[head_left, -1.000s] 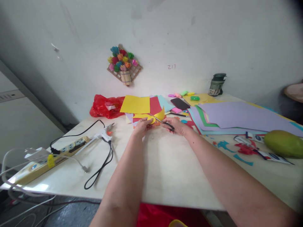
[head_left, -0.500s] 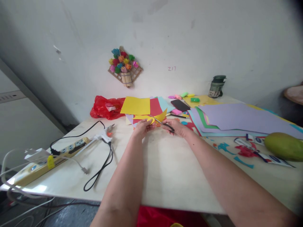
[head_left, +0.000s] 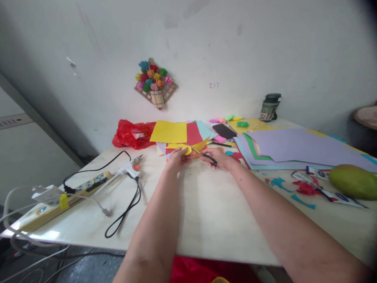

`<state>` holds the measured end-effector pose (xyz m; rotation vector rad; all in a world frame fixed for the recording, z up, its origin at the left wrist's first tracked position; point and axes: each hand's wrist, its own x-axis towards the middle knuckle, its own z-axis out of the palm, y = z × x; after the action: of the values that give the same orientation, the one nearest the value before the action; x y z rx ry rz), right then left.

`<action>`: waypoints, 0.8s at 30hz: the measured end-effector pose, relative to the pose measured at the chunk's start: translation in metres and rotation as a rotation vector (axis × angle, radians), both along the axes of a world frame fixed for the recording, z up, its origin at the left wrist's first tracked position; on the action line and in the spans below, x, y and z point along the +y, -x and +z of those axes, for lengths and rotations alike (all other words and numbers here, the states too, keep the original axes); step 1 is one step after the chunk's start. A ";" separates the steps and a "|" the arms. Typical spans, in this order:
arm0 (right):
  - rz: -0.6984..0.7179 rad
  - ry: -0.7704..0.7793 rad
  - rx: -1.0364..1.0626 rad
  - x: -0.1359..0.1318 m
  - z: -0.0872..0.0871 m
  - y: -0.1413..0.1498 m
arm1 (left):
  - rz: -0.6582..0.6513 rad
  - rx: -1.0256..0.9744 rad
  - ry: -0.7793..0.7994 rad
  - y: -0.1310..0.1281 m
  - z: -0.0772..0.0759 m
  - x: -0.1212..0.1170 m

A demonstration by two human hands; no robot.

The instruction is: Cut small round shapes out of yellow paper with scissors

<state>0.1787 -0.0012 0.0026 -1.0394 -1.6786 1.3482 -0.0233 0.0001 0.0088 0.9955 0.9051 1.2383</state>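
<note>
A small, rounded yellow paper piece [head_left: 187,151] is pinched between the thumb and fingers of the left hand [head_left: 178,158], above the near edge of the coloured papers on the desk [head_left: 218,220]. The black-handled scissors [head_left: 210,158] are gripped in the right hand [head_left: 217,158], with the blades pointed away and to the left, across the paper. Whether the blades are parted cannot be told at this size. A curved yellow offcut [head_left: 201,146] is seen at the blades, between the hands; whether it is joined to the rounded piece cannot be made out.

The paper piece can be judged very light and thin, probably card-like: stiff enough to be held out by one edge, yet easily creased or torn. Little slip would be expected on its matte face. It is best taken by the margin farthest from the blades, with a light pinch and the fingertips kept clear of the cutting line. The scissors, rigid and heavier, are best held by the handle loops. Behind the hands, a flat yellow sheet [head_left: 169,131] is overlapped with a red sheet [head_left: 193,133].
</note>
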 end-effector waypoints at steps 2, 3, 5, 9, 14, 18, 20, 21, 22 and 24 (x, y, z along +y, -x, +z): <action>0.002 -0.003 -0.006 -0.001 0.001 0.000 | -0.022 -0.001 0.020 0.000 -0.001 0.001; 0.005 -0.004 -0.006 -0.001 0.000 0.000 | -0.038 0.002 0.028 0.000 -0.001 0.001; 0.012 -0.003 0.003 0.000 0.000 -0.001 | -0.059 0.010 0.031 0.001 -0.002 0.002; 0.020 0.013 0.022 0.000 0.000 -0.001 | -0.006 0.002 0.002 0.001 -0.003 0.002; 0.016 0.030 0.044 -0.002 0.002 0.000 | -0.016 -0.017 -0.007 0.000 -0.002 0.002; 0.012 0.029 0.033 -0.005 0.006 0.001 | -0.011 -0.028 -0.013 0.000 -0.002 0.002; 0.002 0.041 0.018 -0.008 0.009 0.002 | -0.017 -0.033 -0.014 -0.001 -0.002 0.002; 0.001 0.054 0.019 -0.009 0.010 0.002 | -0.021 -0.035 -0.011 -0.001 -0.002 0.001; 0.003 0.068 0.026 -0.011 0.011 0.003 | -0.027 -0.035 -0.007 -0.001 -0.001 0.001; 0.018 0.095 0.044 -0.012 0.012 0.003 | -0.041 -0.032 0.000 -0.003 0.000 0.000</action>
<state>0.1758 -0.0137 0.0149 -1.0430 -1.6092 1.4644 -0.0208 0.0002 0.0084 0.9875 0.8559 1.2166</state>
